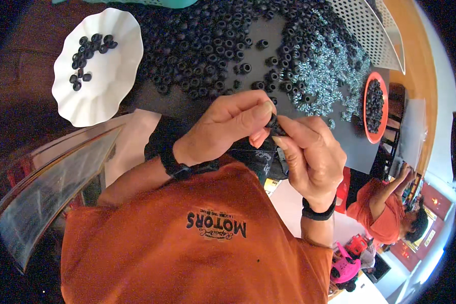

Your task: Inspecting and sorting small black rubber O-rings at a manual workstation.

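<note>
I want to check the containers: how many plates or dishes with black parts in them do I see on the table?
2. The white scalloped plate is at the upper left; the orange dish is at the right, beyond the silver screws. Others may be hidden.

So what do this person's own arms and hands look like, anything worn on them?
Both forearms are bare, with no sleeves reaching them and no gloves. The left hand has a wide black band around its wrist, and the right hand has a narrower black wristband. No rings are visible on the fingers. The person wears an orange T-shirt with dark lettering printed on the chest.
</note>
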Action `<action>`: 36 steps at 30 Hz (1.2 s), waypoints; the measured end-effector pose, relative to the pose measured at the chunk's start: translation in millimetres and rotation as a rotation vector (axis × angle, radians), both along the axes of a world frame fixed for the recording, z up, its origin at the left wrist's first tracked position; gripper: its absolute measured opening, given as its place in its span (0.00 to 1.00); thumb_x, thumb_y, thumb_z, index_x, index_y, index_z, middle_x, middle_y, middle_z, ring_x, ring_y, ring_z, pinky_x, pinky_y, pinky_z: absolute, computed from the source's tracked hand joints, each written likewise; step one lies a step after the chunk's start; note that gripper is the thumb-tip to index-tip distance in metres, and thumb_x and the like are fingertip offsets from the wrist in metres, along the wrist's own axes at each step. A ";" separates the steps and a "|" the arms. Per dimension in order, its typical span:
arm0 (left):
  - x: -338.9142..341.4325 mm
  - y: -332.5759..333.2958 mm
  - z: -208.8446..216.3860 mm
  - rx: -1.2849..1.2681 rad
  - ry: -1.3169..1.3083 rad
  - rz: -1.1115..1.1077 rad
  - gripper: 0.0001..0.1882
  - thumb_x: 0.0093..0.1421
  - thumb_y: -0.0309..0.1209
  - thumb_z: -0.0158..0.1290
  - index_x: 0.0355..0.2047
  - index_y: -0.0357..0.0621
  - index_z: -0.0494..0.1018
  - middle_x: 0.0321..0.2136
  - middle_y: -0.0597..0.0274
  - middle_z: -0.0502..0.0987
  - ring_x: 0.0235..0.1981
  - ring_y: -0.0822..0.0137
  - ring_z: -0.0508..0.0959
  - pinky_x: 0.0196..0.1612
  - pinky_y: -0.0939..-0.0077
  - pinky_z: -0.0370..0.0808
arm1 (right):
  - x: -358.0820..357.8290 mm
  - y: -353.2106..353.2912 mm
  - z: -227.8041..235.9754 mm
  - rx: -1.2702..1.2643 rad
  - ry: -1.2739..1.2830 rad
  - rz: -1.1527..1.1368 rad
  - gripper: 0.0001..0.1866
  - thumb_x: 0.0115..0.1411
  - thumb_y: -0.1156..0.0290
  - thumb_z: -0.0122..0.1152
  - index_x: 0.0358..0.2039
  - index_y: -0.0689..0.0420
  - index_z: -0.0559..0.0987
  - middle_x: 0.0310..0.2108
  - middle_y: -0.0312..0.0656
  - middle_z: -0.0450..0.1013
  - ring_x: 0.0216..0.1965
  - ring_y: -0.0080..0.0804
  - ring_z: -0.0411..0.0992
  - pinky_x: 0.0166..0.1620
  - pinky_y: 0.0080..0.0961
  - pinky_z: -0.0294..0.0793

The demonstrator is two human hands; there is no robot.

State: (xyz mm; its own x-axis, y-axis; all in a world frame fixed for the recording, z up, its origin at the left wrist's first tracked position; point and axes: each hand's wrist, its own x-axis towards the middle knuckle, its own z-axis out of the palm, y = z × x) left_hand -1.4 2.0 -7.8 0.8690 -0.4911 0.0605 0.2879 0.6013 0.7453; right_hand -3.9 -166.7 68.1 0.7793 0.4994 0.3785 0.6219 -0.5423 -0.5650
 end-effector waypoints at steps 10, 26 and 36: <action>-0.4 2.0 -1.8 0.091 -0.113 0.012 0.18 0.66 0.44 0.40 0.37 0.40 0.69 0.25 0.69 0.69 0.21 0.82 0.68 0.23 0.88 0.65 | -3.8 6.6 7.8 -0.009 0.058 -0.080 0.10 0.47 0.77 0.67 0.30 0.64 0.77 0.24 0.45 0.72 0.21 0.30 0.69 0.24 0.21 0.66; -1.4 4.6 4.9 0.099 -0.100 -0.023 0.19 0.67 0.42 0.40 0.25 0.42 0.65 0.19 0.73 0.62 0.22 0.81 0.64 0.27 0.86 0.63 | -2.6 6.0 19.7 -0.134 0.000 -0.003 0.11 0.46 0.71 0.68 0.30 0.58 0.77 0.23 0.41 0.72 0.20 0.35 0.73 0.20 0.28 0.70; 2.3 6.6 0.3 0.192 -0.235 -0.062 0.19 0.66 0.43 0.40 0.26 0.41 0.66 0.21 0.70 0.64 0.22 0.79 0.62 0.25 0.82 0.59 | 6.6 -0.1 20.6 -0.082 0.202 0.069 0.12 0.46 0.73 0.69 0.27 0.64 0.75 0.22 0.41 0.71 0.22 0.28 0.68 0.26 0.20 0.66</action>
State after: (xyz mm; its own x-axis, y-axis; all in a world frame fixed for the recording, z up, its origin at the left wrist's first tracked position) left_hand 0.9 8.7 -7.5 0.8101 -0.5648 0.1571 0.1263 0.4298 0.8940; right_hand 2.6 -166.8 88.7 0.7981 0.5769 0.1737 0.5375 -0.5516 -0.6378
